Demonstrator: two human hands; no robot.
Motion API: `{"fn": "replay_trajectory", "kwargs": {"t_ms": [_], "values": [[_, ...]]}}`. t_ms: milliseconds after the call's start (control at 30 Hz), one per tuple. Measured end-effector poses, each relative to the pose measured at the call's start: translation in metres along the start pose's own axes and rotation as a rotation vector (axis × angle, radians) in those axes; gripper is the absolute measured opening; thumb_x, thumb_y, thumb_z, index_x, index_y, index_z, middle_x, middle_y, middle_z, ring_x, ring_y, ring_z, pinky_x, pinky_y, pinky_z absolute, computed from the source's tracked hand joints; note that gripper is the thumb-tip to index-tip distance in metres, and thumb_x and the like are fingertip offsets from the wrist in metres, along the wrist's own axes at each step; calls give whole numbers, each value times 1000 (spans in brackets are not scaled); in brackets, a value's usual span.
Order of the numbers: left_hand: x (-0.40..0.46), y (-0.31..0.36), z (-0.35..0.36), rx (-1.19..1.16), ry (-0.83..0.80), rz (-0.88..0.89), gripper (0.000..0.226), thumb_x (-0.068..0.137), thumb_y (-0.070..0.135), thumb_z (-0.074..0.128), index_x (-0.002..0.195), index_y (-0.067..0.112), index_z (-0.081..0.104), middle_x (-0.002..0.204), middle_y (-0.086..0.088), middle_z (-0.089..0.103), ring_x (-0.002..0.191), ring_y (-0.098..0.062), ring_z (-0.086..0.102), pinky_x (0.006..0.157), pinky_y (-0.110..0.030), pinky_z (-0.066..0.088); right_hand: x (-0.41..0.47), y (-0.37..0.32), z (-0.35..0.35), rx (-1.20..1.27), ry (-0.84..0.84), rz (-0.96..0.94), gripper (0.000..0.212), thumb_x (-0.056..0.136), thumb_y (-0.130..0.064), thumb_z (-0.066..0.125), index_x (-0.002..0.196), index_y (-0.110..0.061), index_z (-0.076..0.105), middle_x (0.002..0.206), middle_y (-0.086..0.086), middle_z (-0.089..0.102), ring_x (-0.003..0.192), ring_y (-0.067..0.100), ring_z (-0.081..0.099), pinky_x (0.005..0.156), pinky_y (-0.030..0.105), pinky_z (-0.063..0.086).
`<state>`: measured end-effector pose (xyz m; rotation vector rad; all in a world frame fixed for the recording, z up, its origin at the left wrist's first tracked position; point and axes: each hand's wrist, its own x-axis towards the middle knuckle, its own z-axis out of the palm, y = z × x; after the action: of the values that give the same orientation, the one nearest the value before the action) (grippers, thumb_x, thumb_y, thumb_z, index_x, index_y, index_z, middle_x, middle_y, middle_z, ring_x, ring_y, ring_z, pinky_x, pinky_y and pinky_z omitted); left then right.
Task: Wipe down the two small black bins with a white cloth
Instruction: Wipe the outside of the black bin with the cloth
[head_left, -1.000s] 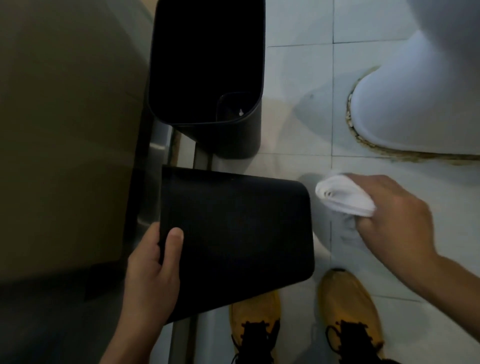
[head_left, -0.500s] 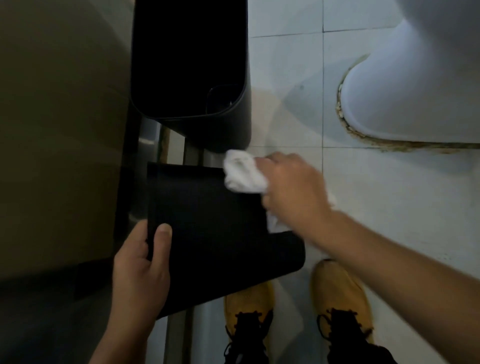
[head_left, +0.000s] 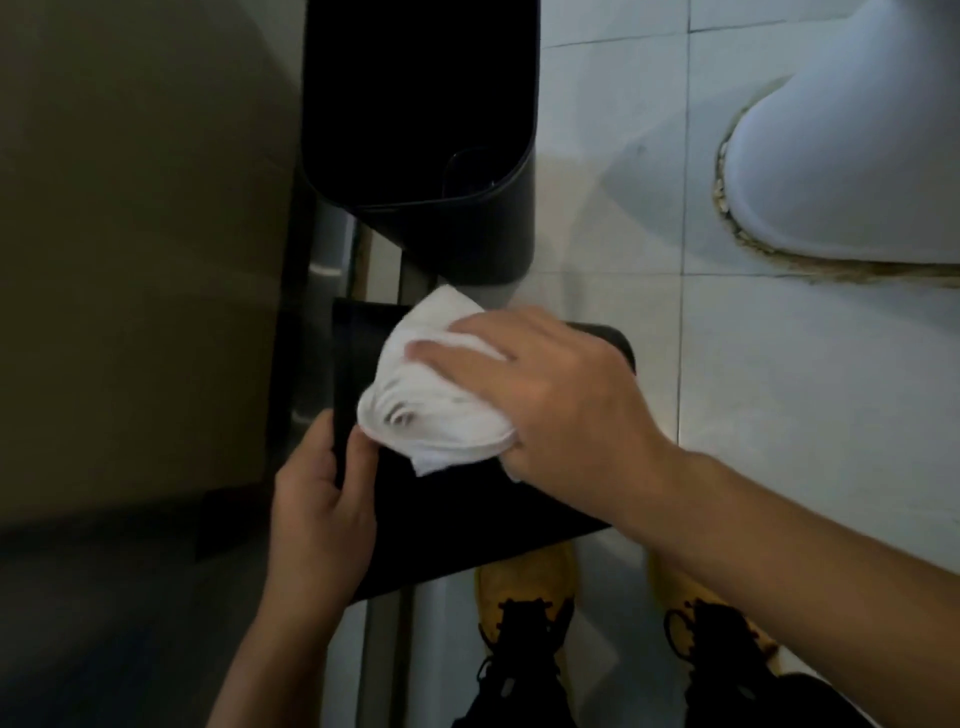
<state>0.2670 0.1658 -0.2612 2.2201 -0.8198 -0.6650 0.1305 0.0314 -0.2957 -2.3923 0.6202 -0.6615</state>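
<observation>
One small black bin (head_left: 457, 525) is held on its side above the floor, its flat wall facing up. My left hand (head_left: 317, 514) grips its left edge, thumb on top. My right hand (head_left: 550, 400) presses a bunched white cloth (head_left: 426, 405) flat against the upper left part of that wall. The second black bin (head_left: 426, 156) stands upright on the floor just beyond, its open mouth facing up and its inside dark.
A white toilet base (head_left: 852, 156) with a crusty seam stands on the pale tiled floor (head_left: 779, 415) at the upper right. A dull tan wall or door (head_left: 130, 234) fills the left. Two yellow shoes (head_left: 524, 587) show at the bottom.
My right hand has carried the cloth from the right of the bin onto its wall and then leftward toward my left hand. The left hand keeps its grip on the bin.
</observation>
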Motion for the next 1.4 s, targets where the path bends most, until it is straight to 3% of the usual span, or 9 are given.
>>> {"fn": "replay_trajectory", "kwargs": {"t_ms": [100, 267, 433, 600, 733, 867, 1033, 1200, 1400], "values": [[4, 3, 0, 40, -2, 45, 26, 100, 16, 47, 75, 9, 50, 63, -9, 51, 52, -7, 47, 48, -16, 36, 5, 21, 12, -67, -51, 54, 46, 80, -21, 78, 124, -20, 69, 119, 12, 68, 101, 36, 64, 85, 42, 53], [7, 2, -3, -39, -102, 36, 26, 101, 24, 44, 84, 8, 55, 69, -12, 57, 56, -27, 53, 47, -36, 42, 23, 83, -25, -263, -242, 514, 34, 80, -12, 66, 113, -19, 70, 106, 16, 66, 96, 38, 62, 67, 37, 40], [13, 2, 0, -57, -106, 66, 22, 101, 20, 44, 84, 24, 57, 70, 10, 60, 60, -4, 57, 52, -17, 44, 6, 37, -42, -62, 192, 426, 48, 69, -12, 60, 115, -11, 70, 101, 16, 68, 90, 36, 63, 72, 38, 47], [12, -1, -3, 0, -106, 49, 20, 95, 1, 55, 84, 18, 57, 74, 17, 68, 66, 7, 61, 58, -12, 47, -15, -26, 10, -8, -10, -3, 41, 84, -27, 75, 123, -14, 70, 120, 14, 67, 105, 31, 62, 83, 44, 52], [12, 0, -2, -18, -65, -36, 23, 100, 20, 47, 80, 10, 55, 71, -8, 60, 55, -11, 55, 50, -29, 45, -65, -24, 7, 34, -148, -89, 35, 84, -40, 74, 113, -21, 74, 118, 8, 68, 103, 23, 59, 78, 37, 51], [13, 16, -5, -129, -179, -127, 20, 93, 36, 45, 93, 22, 59, 82, -2, 65, 66, -16, 64, 55, -31, 52, -110, 0, -27, 166, -203, 14, 36, 82, -39, 80, 112, -18, 74, 113, 2, 69, 94, 20, 62, 76, 36, 53], [38, 34, -17, -226, -286, -374, 38, 85, 36, 55, 121, 22, 60, 102, -1, 71, 91, -20, 70, 77, -41, 54, -107, 22, -52, 160, 140, 282, 29, 80, -25, 76, 106, -10, 74, 105, 5, 71, 91, 25, 67, 82, 32, 51], [84, 54, -3, -224, -127, -443, 48, 93, 55, 51, 81, 13, 70, 70, 3, 74, 67, -13, 71, 63, -30, 49, -88, 30, -52, 182, 267, 379, 28, 85, -18, 57, 111, -26, 63, 101, -9, 65, 86, 23, 64, 75, 34, 51], [75, 54, 2, -93, -80, -258, 38, 100, 31, 48, 67, 14, 58, 49, 5, 51, 48, -12, 50, 43, -23, 38, -79, 25, -56, 184, 249, 373, 38, 81, -5, 62, 111, -28, 63, 103, -12, 65, 90, 20, 64, 78, 26, 49]]}}
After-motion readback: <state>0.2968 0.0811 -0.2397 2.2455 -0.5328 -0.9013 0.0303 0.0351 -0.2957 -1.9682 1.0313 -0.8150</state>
